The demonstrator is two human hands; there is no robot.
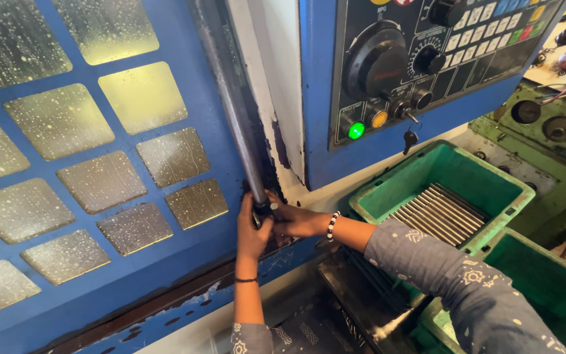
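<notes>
Both our left hand and right hand clamp the door handle low down for leverage on the blue door.

We see a green crate of metal rods below a control panel, its green lamp lit.

head view | looks down, tilted | close to machine door
</notes>
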